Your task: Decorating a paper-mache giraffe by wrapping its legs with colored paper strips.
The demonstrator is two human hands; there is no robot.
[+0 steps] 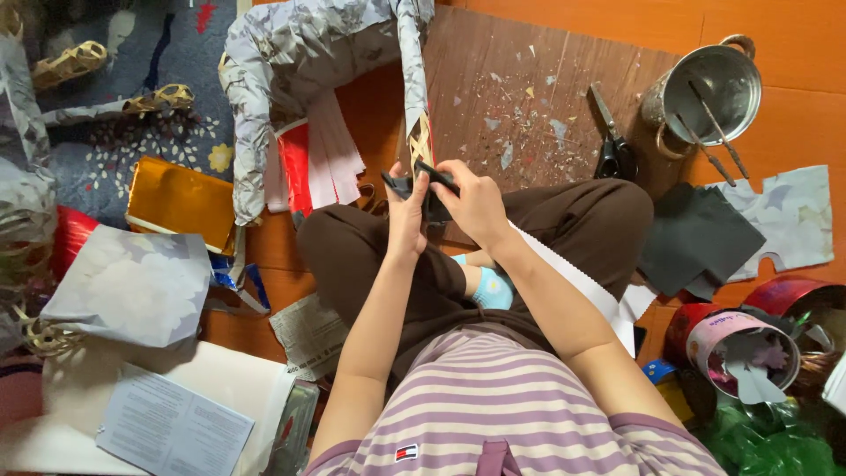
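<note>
So closest to the camera you've got a striped purple-and-cream shirt (493, 397) and two bare forearms reaching out over crossed legs in brown trousers (423, 264), with a light blue sock (492, 289) peeking out between them. Both hands meet right above the knees. The left hand (406, 216) is curled around a small black object (429, 187), thumb up along its side, and the right hand (476, 204) is closed over the same piece from the other side, fingers wrapped on top. Can't tell exactly what the black thing is, it's mostly covered. A white paper strip (582, 286) runs along under the right forearm.

Just past the hands, a bamboo frame wrapped in grey patterned paper (300, 53) stands on the orange floor (793, 44), with red and white paper sheets (322, 159) beside it. Further out lies a brown board (529, 97) littered with scraps, black scissors (612, 145) on it, and a metal pot (709, 88) with sticks inside. Gold foil (181, 201) sits off left.
</note>
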